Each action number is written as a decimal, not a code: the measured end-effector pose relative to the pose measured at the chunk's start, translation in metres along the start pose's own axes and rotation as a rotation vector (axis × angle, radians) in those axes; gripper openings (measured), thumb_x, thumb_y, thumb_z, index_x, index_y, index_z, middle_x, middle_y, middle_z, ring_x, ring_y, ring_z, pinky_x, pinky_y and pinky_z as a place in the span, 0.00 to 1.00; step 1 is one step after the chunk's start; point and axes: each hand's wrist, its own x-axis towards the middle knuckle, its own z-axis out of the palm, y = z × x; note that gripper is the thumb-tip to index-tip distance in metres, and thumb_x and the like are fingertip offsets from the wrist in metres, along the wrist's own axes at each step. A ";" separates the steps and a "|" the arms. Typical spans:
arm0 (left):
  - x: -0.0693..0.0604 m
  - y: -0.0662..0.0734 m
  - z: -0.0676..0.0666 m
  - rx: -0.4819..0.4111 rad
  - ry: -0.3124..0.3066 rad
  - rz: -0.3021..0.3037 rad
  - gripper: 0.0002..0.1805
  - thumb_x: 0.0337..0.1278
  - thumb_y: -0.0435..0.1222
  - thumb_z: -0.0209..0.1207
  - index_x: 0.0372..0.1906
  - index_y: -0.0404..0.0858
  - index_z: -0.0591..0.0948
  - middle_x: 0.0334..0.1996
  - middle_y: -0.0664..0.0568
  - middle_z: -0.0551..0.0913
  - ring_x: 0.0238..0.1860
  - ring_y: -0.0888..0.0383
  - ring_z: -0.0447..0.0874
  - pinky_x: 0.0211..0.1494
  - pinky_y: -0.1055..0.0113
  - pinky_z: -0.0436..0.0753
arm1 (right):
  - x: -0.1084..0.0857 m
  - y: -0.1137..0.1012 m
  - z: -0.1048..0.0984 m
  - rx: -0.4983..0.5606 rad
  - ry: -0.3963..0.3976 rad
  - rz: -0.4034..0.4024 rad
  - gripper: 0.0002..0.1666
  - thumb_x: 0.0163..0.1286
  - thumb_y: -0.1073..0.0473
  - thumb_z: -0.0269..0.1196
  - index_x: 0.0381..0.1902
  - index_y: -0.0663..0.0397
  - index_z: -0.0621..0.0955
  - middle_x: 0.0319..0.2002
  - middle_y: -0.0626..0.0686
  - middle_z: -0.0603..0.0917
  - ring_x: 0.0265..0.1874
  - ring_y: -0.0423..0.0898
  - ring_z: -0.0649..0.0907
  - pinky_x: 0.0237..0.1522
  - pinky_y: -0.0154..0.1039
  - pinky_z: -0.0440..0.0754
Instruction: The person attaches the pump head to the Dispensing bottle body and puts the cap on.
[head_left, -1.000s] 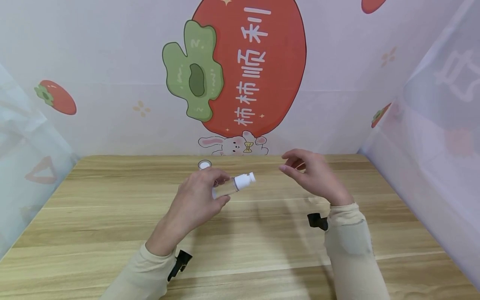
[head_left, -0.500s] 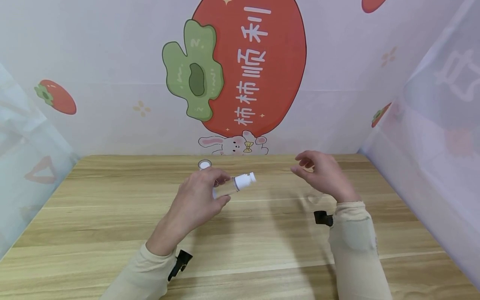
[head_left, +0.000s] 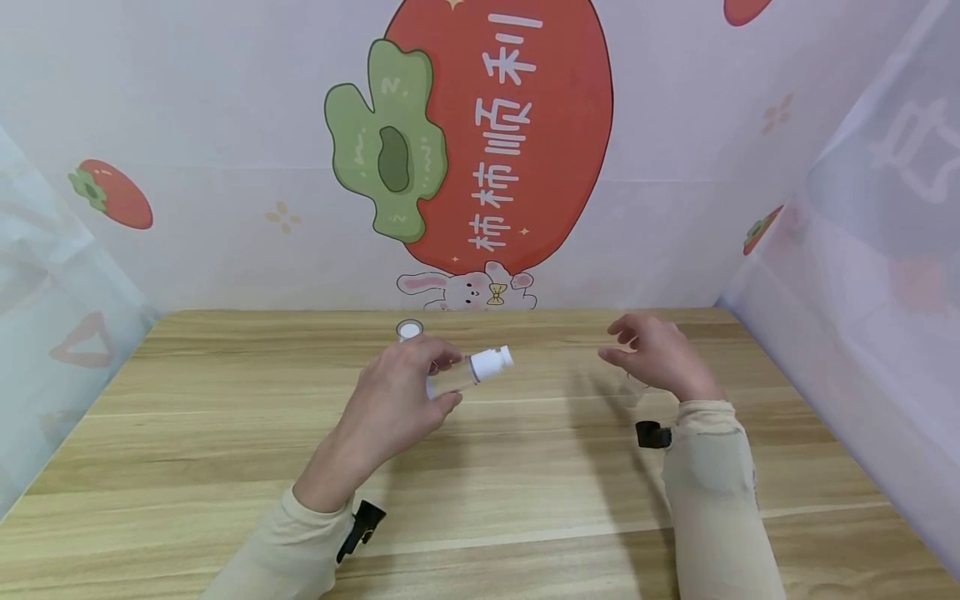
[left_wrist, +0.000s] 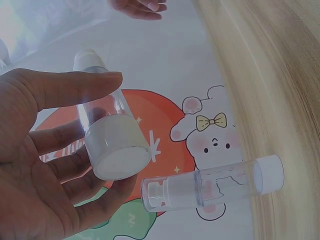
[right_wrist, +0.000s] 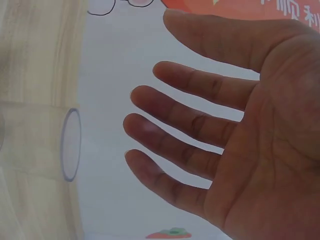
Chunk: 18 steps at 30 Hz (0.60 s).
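My left hand (head_left: 393, 408) grips a small clear pump bottle (head_left: 491, 363) with a white pump top and white base. The bottle is tilted above the table, its top pointing right. In the left wrist view, its white base (left_wrist: 117, 150) faces the camera, and thumb and fingers lie around the clear body. To the right, my right hand (head_left: 663, 358) hovers with nothing in it; the right wrist view shows its fingers (right_wrist: 187, 125) spread and relaxed. Near it stands a clear cap (right_wrist: 40, 142), upright on the table and partly hidden by that hand in the head view.
A second clear pump bottle (left_wrist: 220, 185), with its transparent cap on, stands upright behind my left hand. The wooden table (head_left: 525, 500) ends at a printed cloth backdrop (head_left: 247, 250); cloth sides rise at left and right.
My right hand has moved to the right, away from the pump bottle, and dropped slightly toward the clear cap. My left hand and its bottle have barely moved.
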 end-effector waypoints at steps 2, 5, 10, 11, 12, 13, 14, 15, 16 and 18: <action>0.000 0.000 0.000 -0.001 -0.001 -0.002 0.19 0.42 0.30 0.77 0.44 0.40 0.88 0.36 0.52 0.87 0.36 0.55 0.82 0.39 0.54 0.81 | 0.000 0.003 0.000 -0.016 -0.031 0.025 0.28 0.71 0.50 0.65 0.61 0.65 0.78 0.54 0.68 0.81 0.53 0.64 0.81 0.51 0.60 0.78; 0.000 0.000 0.000 -0.001 -0.004 -0.005 0.19 0.42 0.30 0.77 0.44 0.40 0.88 0.37 0.52 0.87 0.37 0.54 0.82 0.40 0.54 0.81 | 0.000 0.006 0.002 -0.043 -0.080 0.060 0.31 0.71 0.49 0.65 0.62 0.65 0.77 0.56 0.69 0.80 0.55 0.65 0.80 0.51 0.61 0.78; 0.000 0.001 0.000 0.003 -0.007 -0.011 0.18 0.42 0.30 0.77 0.44 0.40 0.88 0.37 0.52 0.87 0.37 0.54 0.81 0.39 0.54 0.81 | 0.002 0.011 0.004 -0.064 -0.157 0.100 0.34 0.70 0.47 0.67 0.64 0.66 0.75 0.58 0.70 0.78 0.55 0.66 0.79 0.50 0.62 0.78; 0.000 0.001 0.000 0.003 -0.008 -0.013 0.18 0.42 0.30 0.77 0.44 0.40 0.88 0.37 0.52 0.87 0.37 0.54 0.81 0.39 0.54 0.81 | 0.003 0.012 0.004 -0.065 -0.168 0.104 0.34 0.70 0.48 0.67 0.64 0.66 0.75 0.58 0.71 0.78 0.55 0.66 0.79 0.50 0.62 0.78; 0.000 0.001 0.000 0.004 -0.008 -0.014 0.18 0.43 0.30 0.77 0.44 0.40 0.88 0.37 0.52 0.87 0.37 0.54 0.81 0.39 0.54 0.81 | 0.003 0.013 0.004 -0.065 -0.180 0.109 0.34 0.70 0.48 0.67 0.63 0.66 0.75 0.58 0.71 0.78 0.55 0.66 0.79 0.50 0.62 0.78; 0.000 0.001 0.000 0.004 -0.009 -0.016 0.18 0.43 0.30 0.77 0.44 0.40 0.88 0.37 0.52 0.87 0.37 0.54 0.81 0.40 0.54 0.81 | 0.004 0.014 0.005 -0.068 -0.188 0.114 0.34 0.69 0.48 0.67 0.63 0.66 0.75 0.58 0.71 0.78 0.55 0.66 0.79 0.50 0.61 0.79; 0.000 0.001 0.000 0.003 -0.011 -0.017 0.19 0.43 0.30 0.77 0.44 0.40 0.88 0.37 0.52 0.87 0.37 0.54 0.81 0.40 0.54 0.81 | 0.004 0.015 0.005 -0.070 -0.197 0.117 0.34 0.69 0.48 0.67 0.63 0.66 0.75 0.57 0.71 0.78 0.54 0.66 0.80 0.50 0.61 0.79; 0.000 0.001 0.000 0.003 -0.011 -0.019 0.19 0.43 0.30 0.77 0.44 0.39 0.88 0.37 0.52 0.87 0.37 0.54 0.81 0.40 0.54 0.81 | 0.004 0.016 0.006 -0.072 -0.207 0.121 0.34 0.69 0.48 0.67 0.63 0.66 0.75 0.57 0.70 0.78 0.54 0.65 0.80 0.50 0.60 0.79; 0.000 0.001 0.000 0.002 -0.012 -0.019 0.19 0.43 0.30 0.77 0.44 0.39 0.88 0.37 0.52 0.87 0.37 0.54 0.82 0.40 0.54 0.81 | 0.004 0.017 0.007 -0.075 -0.216 0.119 0.34 0.69 0.49 0.67 0.63 0.66 0.75 0.57 0.70 0.79 0.53 0.65 0.80 0.49 0.60 0.79; 0.000 0.001 0.000 0.002 -0.012 -0.018 0.18 0.43 0.30 0.77 0.44 0.39 0.88 0.37 0.52 0.87 0.37 0.54 0.82 0.40 0.54 0.81 | 0.004 0.018 0.008 -0.082 -0.231 0.118 0.33 0.68 0.50 0.68 0.62 0.66 0.76 0.56 0.70 0.79 0.53 0.64 0.80 0.49 0.59 0.79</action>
